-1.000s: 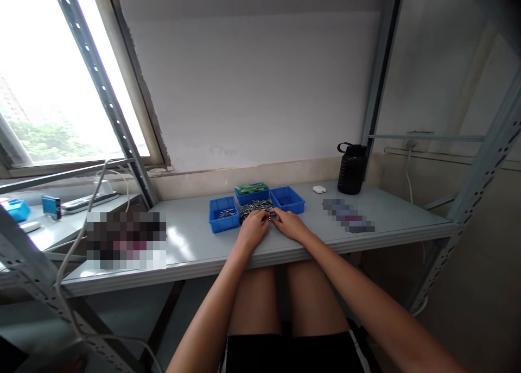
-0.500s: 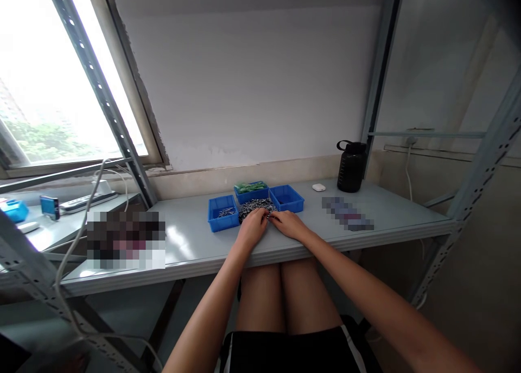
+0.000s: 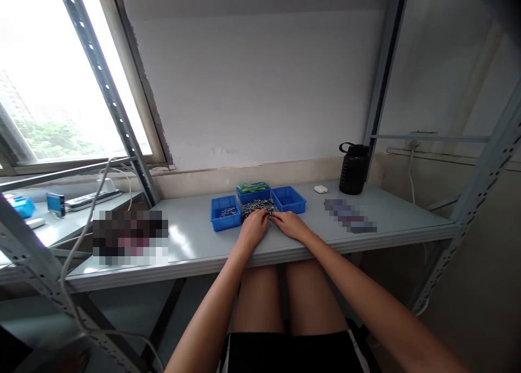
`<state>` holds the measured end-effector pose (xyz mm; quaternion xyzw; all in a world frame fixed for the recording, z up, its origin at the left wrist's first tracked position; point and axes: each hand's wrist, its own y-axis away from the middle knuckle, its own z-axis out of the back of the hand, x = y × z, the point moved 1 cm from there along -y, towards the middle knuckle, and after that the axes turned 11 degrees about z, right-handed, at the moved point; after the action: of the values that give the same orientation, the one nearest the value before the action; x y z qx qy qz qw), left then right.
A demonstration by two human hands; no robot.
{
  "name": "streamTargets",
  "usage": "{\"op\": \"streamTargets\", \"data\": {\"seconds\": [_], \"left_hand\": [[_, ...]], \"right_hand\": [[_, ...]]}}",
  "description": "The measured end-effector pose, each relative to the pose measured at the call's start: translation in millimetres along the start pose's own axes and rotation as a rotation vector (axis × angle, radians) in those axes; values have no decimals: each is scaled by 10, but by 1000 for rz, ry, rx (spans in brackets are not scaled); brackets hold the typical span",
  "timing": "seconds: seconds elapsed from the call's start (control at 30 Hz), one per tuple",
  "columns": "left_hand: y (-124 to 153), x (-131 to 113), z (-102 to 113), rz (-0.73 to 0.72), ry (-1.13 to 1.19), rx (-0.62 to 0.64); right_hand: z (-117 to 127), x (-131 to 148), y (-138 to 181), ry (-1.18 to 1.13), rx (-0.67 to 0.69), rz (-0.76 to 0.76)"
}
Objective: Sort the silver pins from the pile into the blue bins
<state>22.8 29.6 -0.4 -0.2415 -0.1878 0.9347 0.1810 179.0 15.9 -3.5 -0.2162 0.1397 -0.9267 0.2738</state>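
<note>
Both hands rest on a grey table at the near edge of a pile of small metal parts. My left hand has its fingers curled at the pile. My right hand meets it, fingertips pinched together where the two hands touch. What they pinch is too small to make out. Around the pile stand three blue bins: a left bin with a few metal pieces, a back bin with green parts, and a right bin.
A black water bottle and a small white case stand at the back right. Blurred patches lie on the table left and right. Metal rack posts frame the table. A side shelf under the window holds a power strip and cables.
The hands stay together at the pile; only the view shifts slightly.
</note>
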Motion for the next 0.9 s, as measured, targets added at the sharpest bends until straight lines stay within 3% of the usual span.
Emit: {"op": "streamTargets", "data": {"seconds": [0.33,0.67,0.9], "left_hand": [[15,1,-3,47,-41,-20],[5,-11,-16,-23,-14,53],[-4,16,-15,44,-17,-4]], "right_hand": [[-21,-44,-6,-81,-103,-4],[-73,-118,-22,-89,-68,20],[-83,-128,-31,-83,-66,35]]}}
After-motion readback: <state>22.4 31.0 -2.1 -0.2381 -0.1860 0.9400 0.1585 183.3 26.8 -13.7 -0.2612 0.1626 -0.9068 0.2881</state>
